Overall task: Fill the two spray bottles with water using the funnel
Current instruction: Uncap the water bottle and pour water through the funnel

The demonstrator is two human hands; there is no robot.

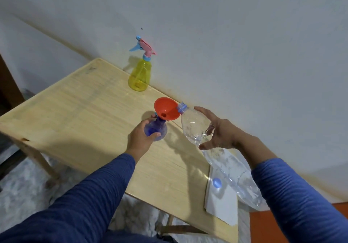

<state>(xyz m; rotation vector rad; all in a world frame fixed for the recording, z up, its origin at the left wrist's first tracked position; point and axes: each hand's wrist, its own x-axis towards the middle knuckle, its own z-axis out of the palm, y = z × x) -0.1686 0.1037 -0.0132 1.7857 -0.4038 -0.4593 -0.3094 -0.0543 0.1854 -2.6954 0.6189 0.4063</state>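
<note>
Nearest the camera, at the worktop's (pixel 79 114) right front corner, a white sheet of paper (pixel 222 203) is lying with a blue cap (pixel 217 182) resting on it. Just beyond, the right hand (pixel 216 133) is holding a large clear water bottle (pixel 194 127) tipped forward, its grip spread wide around the shoulder with thumb below and fingers arching over the top; the bottle's open neck is meeting the rim of the orange funnel (pixel 165 110). Beside it, the left hand (pixel 140 136) is wrapping its grip around the blue spray bottle (pixel 157 130), which is standing on the worktop with the funnel seated in its mouth, so this bottle is sitting inside the left grip and just left of the right one. The pouring step looks to be under way, though any stream of water is too hard to make out. Judging from this, the funnel is leaning toward the camera, so a fast pour could overflow its rim or tip it out of the neck, and the soft, crumpled water bottle may buckle and surge. Farthest back, against the wall, the yellow spray bottle (pixel 140 75) is standing with its pink and blue trigger head (pixel 143 46) on, well apart from both hands.
</note>
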